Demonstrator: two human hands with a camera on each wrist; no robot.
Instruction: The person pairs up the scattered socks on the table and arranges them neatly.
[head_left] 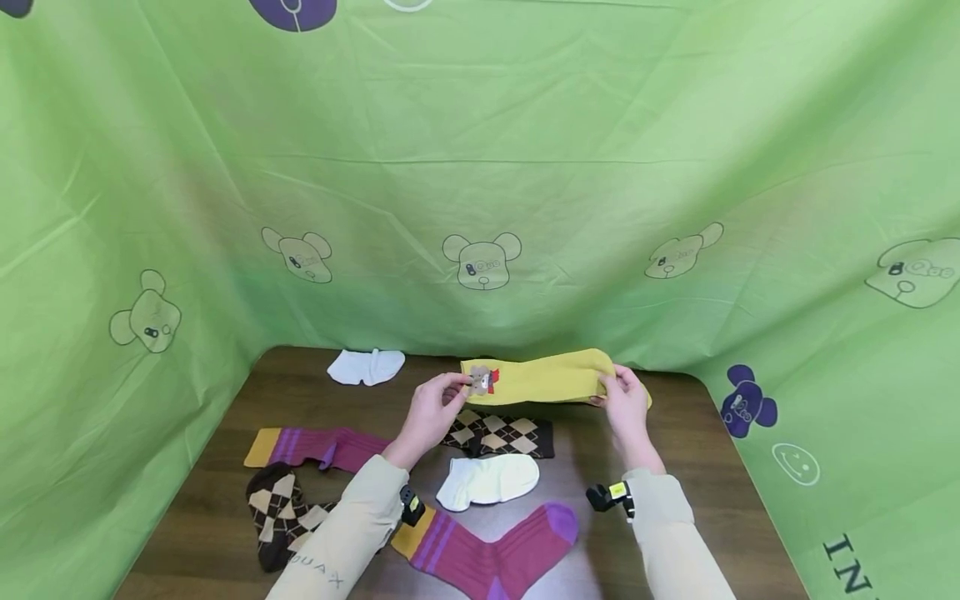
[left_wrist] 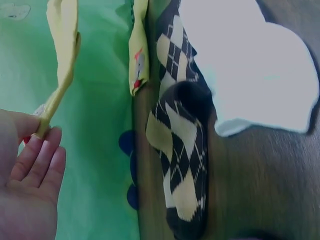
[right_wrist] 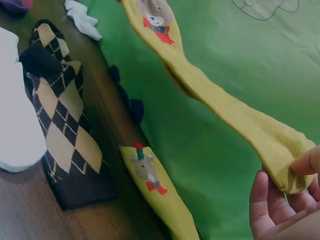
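A yellow sock (head_left: 547,377) with a bear patch is stretched sideways above the back of the table. My left hand (head_left: 431,412) pinches its cuff end beside the patch. At the other end, my right hand (head_left: 626,408) grips the toe part between thumb and fingers, as the right wrist view also shows. Under it lies a second yellow sock (right_wrist: 160,195) with a similar patch, mostly hidden in the head view. Nearer to me are a brown-and-beige argyle sock (head_left: 506,435) and a white sock (head_left: 487,481), both below the held sock and untouched.
On the brown table (head_left: 690,467) lie a purple sock (head_left: 495,554) in front, another purple sock (head_left: 337,447) at left, a second argyle sock (head_left: 281,512) partly behind my left sleeve, and a white sock (head_left: 366,367) at the back. A green curtain (head_left: 480,192) encloses the table.
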